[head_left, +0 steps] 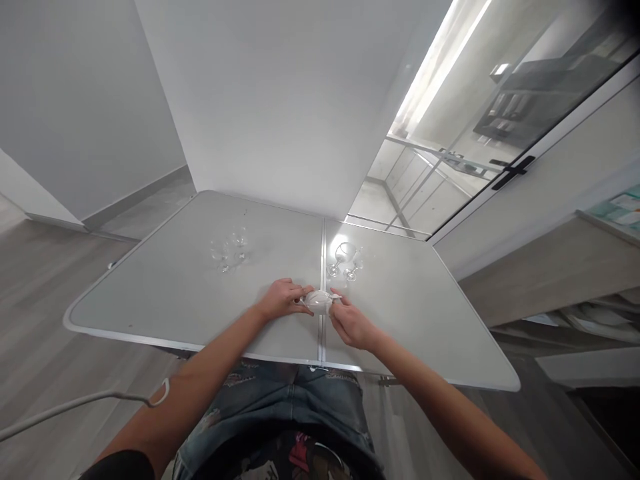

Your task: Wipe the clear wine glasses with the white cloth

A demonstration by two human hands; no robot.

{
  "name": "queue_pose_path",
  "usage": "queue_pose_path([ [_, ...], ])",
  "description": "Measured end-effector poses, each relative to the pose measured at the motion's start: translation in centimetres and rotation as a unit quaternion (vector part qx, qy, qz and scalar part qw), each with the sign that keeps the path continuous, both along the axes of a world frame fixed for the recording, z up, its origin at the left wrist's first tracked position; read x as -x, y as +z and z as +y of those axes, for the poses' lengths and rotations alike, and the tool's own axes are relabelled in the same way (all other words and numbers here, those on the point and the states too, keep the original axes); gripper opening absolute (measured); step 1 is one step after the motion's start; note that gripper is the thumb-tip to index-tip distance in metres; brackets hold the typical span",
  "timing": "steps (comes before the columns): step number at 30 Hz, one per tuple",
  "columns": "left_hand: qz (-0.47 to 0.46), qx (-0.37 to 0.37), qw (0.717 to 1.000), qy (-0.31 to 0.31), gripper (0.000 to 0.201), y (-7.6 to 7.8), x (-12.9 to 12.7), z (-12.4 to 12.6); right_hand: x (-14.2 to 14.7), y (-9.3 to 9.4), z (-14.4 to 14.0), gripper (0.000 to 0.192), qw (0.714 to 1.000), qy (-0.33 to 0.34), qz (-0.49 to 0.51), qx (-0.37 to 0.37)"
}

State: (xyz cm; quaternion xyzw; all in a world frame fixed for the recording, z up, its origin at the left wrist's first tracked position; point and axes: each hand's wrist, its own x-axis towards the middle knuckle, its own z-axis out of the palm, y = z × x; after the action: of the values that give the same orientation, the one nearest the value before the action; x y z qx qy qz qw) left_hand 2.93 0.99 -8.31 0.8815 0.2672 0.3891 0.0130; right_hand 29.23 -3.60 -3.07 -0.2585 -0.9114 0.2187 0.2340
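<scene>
Bright light leaves 1 white glare patch on the table [425, 307]; outer edges look stretched.

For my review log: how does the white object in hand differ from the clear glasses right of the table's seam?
The white object looks mostly opaque; the clear glasses are see-through. The white object is held sideways between the left hand and right hand; the clear glasses stand untouched on the table. Both show shiny highlights.
</scene>
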Motion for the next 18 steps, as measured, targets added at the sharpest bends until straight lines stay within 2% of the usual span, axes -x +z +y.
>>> queue_pose_path([
  [2,0.004,0.018,1.000,-0.003,0.060,0.0,-0.3,-0.2,-1.1,0.3,1.3,0.020,0.990,0.080,-0.074,-0.087],
  [4,0.008,0.032,0.999,-0.007,0.060,-0.1,-0.6,-0.4,-2.0,1.0,2.6,0.024,0.979,0.130,-0.103,-0.115],
  [6,0.004,0.041,0.999,-0.012,0.059,-0.2,-0.9,-0.5,-2.5,1.8,3.6,0.024,0.977,0.159,-0.102,-0.097],
  [9,-0.007,0.035,0.999,-0.009,0.057,-0.2,-0.9,-0.5,-2.6,2.7,4.0,0.021,0.980,0.168,-0.098,-0.053],
  [11,-0.008,0.020,1.000,0.004,0.056,-0.1,-0.9,-0.5,-2.2,2.8,3.5,0.021,0.984,0.145,-0.094,-0.033],
  [14,-0.008,-0.001,0.999,0.042,0.051,0.1,-0.8,-0.7,-1.0,2.5,2.1,0.018,0.996,0.063,-0.059,0.019],
  [16,-0.009,-0.015,0.998,0.065,0.049,0.2,-0.8,-0.8,-0.2,2.3,1.3,0.016,0.995,-0.007,0.000,0.103],
  [18,-0.004,-0.031,0.997,0.075,0.049,0.3,-0.8,-0.8,0.5,2.4,0.8,0.018,0.967,-0.062,0.084,0.234],
])
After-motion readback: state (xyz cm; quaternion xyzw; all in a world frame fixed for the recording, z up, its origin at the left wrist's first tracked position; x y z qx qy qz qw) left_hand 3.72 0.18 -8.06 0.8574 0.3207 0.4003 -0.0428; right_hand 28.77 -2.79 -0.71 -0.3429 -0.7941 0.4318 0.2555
